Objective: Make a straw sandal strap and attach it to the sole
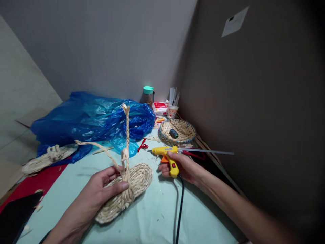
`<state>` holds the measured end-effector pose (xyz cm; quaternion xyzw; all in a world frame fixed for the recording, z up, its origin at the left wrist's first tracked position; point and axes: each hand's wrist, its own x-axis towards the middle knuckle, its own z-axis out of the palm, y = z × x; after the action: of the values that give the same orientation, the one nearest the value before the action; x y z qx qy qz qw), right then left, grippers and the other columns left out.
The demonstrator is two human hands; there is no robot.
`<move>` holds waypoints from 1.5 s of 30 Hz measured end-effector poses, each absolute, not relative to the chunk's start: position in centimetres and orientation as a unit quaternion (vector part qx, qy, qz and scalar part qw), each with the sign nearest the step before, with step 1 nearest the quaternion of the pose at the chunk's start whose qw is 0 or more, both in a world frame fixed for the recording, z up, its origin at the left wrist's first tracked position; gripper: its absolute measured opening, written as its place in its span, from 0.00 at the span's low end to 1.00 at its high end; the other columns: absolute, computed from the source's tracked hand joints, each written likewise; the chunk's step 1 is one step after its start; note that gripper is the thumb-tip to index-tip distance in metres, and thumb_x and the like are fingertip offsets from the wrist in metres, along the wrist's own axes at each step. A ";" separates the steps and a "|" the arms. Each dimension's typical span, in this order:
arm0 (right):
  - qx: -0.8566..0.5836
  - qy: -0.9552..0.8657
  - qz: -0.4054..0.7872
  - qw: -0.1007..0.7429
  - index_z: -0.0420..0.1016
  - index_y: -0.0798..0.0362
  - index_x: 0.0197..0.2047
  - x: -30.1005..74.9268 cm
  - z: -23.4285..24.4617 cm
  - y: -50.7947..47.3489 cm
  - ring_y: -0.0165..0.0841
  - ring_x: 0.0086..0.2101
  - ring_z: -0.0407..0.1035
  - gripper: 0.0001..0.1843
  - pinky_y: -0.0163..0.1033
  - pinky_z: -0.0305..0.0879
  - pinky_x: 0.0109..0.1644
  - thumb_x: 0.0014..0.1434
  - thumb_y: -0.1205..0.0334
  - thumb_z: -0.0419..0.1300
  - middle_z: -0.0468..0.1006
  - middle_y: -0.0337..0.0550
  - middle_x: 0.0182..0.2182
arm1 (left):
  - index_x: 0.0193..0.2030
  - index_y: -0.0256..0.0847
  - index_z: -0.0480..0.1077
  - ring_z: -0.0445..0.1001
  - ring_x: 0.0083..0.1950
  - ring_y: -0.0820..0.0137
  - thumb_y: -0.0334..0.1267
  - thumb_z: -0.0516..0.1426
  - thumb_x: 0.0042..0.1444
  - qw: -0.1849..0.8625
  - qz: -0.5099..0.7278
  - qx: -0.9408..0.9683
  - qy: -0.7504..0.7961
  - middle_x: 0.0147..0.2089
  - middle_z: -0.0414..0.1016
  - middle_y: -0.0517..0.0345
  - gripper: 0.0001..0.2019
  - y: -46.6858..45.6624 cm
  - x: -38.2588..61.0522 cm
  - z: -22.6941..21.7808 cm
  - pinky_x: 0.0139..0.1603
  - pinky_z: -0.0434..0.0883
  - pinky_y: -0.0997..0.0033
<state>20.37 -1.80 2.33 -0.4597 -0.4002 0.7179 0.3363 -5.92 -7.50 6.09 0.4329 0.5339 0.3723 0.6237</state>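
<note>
My left hand (pixel 108 189) is closed around the middle of a woven straw sandal (pixel 138 178), thumb on top of its strap. Two braided straw cords rise from the strap; one stands upright, the other slants to the left. My right hand (pixel 181 166) grips a yellow hot glue gun (pixel 165 150) with an orange trigger, its nozzle pointing left above the table. A long clear glue stick (pixel 208 151) sticks out of its back, and a black cable (pixel 180 206) hangs from the handle. The glue gun and the sandal are apart.
A blue plastic bag (pixel 93 118) lies behind the sandal. Another straw sandal (pixel 48 159) rests at the left. A woven basket (pixel 186 130) holds a dark thread spool (pixel 173 133). Behind are a jar (pixel 148 95), a tissue pack (pixel 159 109) and a paper cup (pixel 172 111) with glue sticks. Red cord (pixel 143 145) lies mid-table.
</note>
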 end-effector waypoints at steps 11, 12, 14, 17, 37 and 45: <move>-0.570 -0.666 0.377 0.299 0.80 0.52 0.37 22.3 7.1 -5.7 0.38 0.35 0.73 0.13 0.40 0.64 0.44 0.61 0.52 0.62 0.80 0.45 0.32 | 0.40 0.39 0.76 0.81 0.42 0.63 0.37 0.69 0.45 0.674 0.315 0.430 0.511 0.41 0.84 0.56 0.15 -8.1 -4.6 6.6 0.40 0.72 0.73; -0.531 -0.719 0.347 0.282 0.79 0.51 0.48 21.4 7.7 -6.0 0.40 0.44 0.73 0.17 0.42 0.63 0.51 0.65 0.50 0.58 0.81 0.47 0.42 | 0.40 0.38 0.76 0.80 0.41 0.62 0.38 0.69 0.44 0.680 0.308 0.432 0.506 0.40 0.84 0.56 0.16 -8.1 -4.5 6.5 0.40 0.72 0.72; -0.463 -0.775 0.346 0.255 0.72 0.50 0.60 19.4 8.4 -5.9 0.41 0.53 0.69 0.23 0.43 0.61 0.57 0.66 0.48 0.57 0.77 0.47 0.54 | 0.41 0.37 0.77 0.80 0.41 0.62 0.40 0.69 0.44 0.684 0.298 0.452 0.489 0.39 0.83 0.56 0.16 -8.1 -4.4 6.2 0.42 0.72 0.70; -0.360 -0.825 0.379 0.215 0.72 0.50 0.60 17.0 8.8 -4.5 0.39 0.52 0.69 0.20 0.42 0.62 0.57 0.70 0.52 0.52 0.77 0.46 0.53 | 0.41 0.38 0.78 0.78 0.42 0.62 0.39 0.68 0.47 0.676 0.287 0.493 0.467 0.38 0.83 0.57 0.14 -8.0 -4.6 5.8 0.44 0.72 0.69; -0.134 -0.974 -0.027 0.179 0.61 0.67 0.67 16.9 6.0 -7.5 0.45 0.67 0.51 0.23 0.50 0.53 0.71 0.71 0.73 0.46 0.63 0.54 0.66 | 0.40 0.40 0.78 0.77 0.40 0.67 0.40 0.69 0.44 0.627 0.395 0.408 0.533 0.36 0.83 0.58 0.16 -7.5 -4.6 5.4 0.40 0.71 0.73; -0.147 -0.969 -0.088 0.175 0.65 0.68 0.65 16.7 6.6 -8.5 0.47 0.67 0.52 0.23 0.46 0.50 0.72 0.70 0.73 0.44 0.64 0.56 0.65 | 0.42 0.42 0.79 0.79 0.43 0.69 0.39 0.69 0.47 0.622 0.413 0.400 0.532 0.39 0.84 0.59 0.14 -7.9 -4.7 5.5 0.43 0.73 0.77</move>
<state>16.73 -8.48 6.64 -0.1472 -0.9694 -0.0882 0.1753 -4.74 -7.89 5.55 0.4001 0.5318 0.4132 0.6216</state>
